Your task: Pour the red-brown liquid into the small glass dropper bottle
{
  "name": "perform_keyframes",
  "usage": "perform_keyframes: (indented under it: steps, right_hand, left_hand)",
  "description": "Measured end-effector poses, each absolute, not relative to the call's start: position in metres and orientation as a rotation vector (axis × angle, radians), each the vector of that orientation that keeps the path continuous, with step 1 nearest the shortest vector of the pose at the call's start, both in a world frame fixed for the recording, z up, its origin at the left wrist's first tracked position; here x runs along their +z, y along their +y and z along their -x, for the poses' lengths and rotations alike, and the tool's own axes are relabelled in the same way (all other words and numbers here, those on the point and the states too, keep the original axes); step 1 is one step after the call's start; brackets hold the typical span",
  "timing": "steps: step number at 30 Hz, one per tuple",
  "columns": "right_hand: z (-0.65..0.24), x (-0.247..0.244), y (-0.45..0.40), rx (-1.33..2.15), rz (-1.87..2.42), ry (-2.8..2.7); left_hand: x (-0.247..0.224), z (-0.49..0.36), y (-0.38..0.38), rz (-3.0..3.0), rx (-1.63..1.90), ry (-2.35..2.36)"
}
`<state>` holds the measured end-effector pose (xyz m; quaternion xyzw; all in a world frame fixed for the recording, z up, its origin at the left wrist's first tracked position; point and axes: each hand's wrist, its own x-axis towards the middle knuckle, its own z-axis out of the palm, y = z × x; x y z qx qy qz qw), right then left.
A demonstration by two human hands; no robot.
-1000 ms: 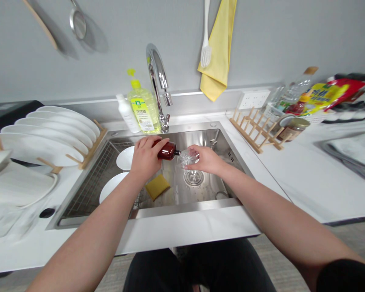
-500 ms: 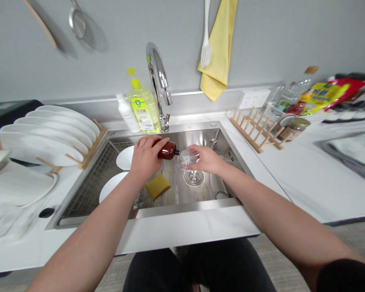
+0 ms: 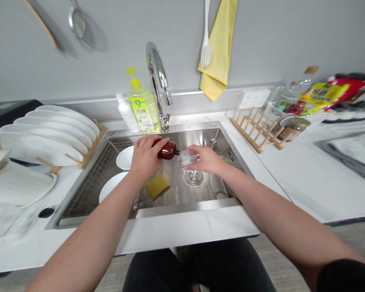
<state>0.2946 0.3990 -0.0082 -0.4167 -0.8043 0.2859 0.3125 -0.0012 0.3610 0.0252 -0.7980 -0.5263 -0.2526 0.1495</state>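
Observation:
Over the sink [image 3: 182, 211], my left hand [image 3: 147, 159] is wrapped round a reddish-brown bottle [image 3: 168, 150]. The bottle lies nearly sideways, its dark neck pointing right at the mouth of a clear glass [image 3: 187, 159]. My right hand [image 3: 207, 159] grips that glass, which is tilted above the drain [image 3: 194, 177]. Whether liquid flows between them is too small to tell. Below my left hand, a yellow sponge [image 3: 157, 186] lies in the sink. Two white dishes [image 3: 125, 157] rest on the wire rack at the left, partly hidden by my left hand and arm.
Behind the sink stand a chrome faucet [image 3: 158, 81], a yellow-green soap bottle [image 3: 144, 109] and a white bottle [image 3: 127, 113]. White plates [image 3: 48, 134] fill a wooden rack at left. At right are another wooden rack [image 3: 258, 129], a jar [image 3: 295, 129] and a folded cloth [image 3: 355, 150].

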Motion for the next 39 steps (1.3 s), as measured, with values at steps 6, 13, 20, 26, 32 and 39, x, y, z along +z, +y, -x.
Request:
perform_keyframes:
  steps: [6,13,20,26,32,39]
  right_hand:
    - [-0.2944,-0.0069,0.3986,0.721,1.102,-2.146]
    - [-0.2939,-0.0065,0.399,0.732,1.1,-2.136]
    - [-0.2936,-0.0066,0.3989,0.747,1.104,-2.13]
    - [-0.2936,-0.006,0.3982,0.743,1.124,-2.139]
    - [-0.2941,-0.0063,0.3983,0.735,1.117,-2.135]
    - [-0.2945,-0.0077,0.3991,0.72,1.103,-2.148]
  left_hand:
    - [0.0244,0.0019,0.3615,2.291,-0.722,-1.488]
    - [0.0236,0.0024,0.3618,2.298,-0.739,-1.49]
    - [0.0236,0.0024,0.3616,2.286,-0.739,-1.472]
    - [0.0229,0.003,0.3617,2.289,-0.738,-1.481]
    - [0.0251,0.0017,0.36,2.28,-0.734,-1.464]
    - [0.0248,0.002,0.3603,2.272,-0.724,-1.465]
